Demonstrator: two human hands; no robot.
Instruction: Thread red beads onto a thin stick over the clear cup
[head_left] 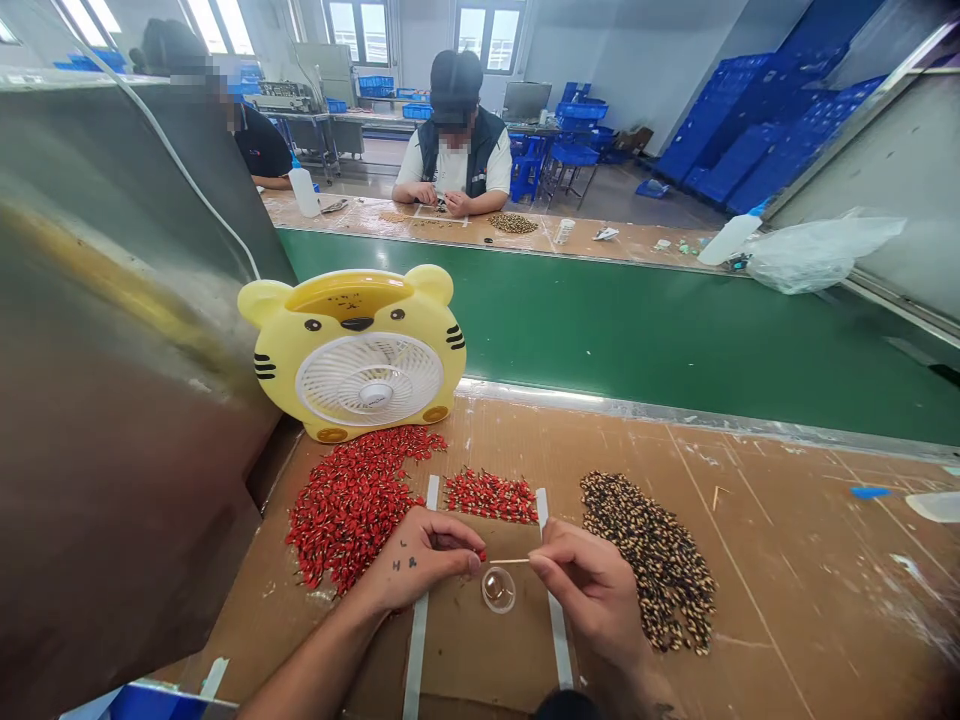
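My left hand (pixel 427 555) pinches a small red part (pixel 482 555) between thumb and fingertips; its exact kind is too small to make out. A thin pale wooden stick (pixel 510 561) is pinched in my right hand (pixel 589 580), its tip close to the red part. Below the stick stands a small clear round cup (pixel 499 590) with a little liquid in it. A large heap of red parts (pixel 352 500) lies left of my left hand, and a smaller red group (pixel 491 497) sits just beyond both hands. Black-and-gold parts (pixel 649 560) are piled right of my right hand.
A yellow animal-shaped fan (pixel 367 350) stands behind the red heap. Beyond the cardboard-covered bench runs a green belt (pixel 570 310). Across it a person (pixel 454 140) works with small parts. A metal housing (pixel 120 380) rises at left; a plastic bag (pixel 817 250) lies far right.
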